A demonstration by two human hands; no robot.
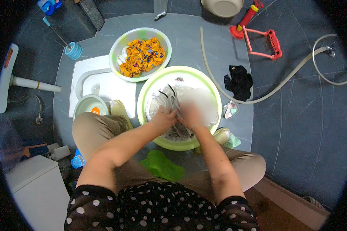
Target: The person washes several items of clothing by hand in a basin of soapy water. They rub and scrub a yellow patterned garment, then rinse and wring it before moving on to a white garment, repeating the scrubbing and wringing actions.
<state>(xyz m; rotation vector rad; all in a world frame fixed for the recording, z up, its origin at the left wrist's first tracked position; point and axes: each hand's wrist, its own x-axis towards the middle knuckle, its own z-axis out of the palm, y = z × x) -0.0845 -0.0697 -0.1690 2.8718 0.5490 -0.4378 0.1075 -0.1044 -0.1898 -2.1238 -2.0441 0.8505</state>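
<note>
Below, grey floor [185,46] (dark walls [297,111] around) holds 1 lime-rimmed basin [175,145].

The right grip [188,115] is partly blurred, as is whatever lies just right of it. The left grip's fingertips are partly lost against the grey cloth [175,104], so their exact hold cannot be told. Left of both grips, a trousered knee [92,127] hides part of a pale bowl [86,104]; beyond them, the upper edge cuts off a beige basin [223,8]; to their right, small things [230,110] are too tiny to identify.
</note>
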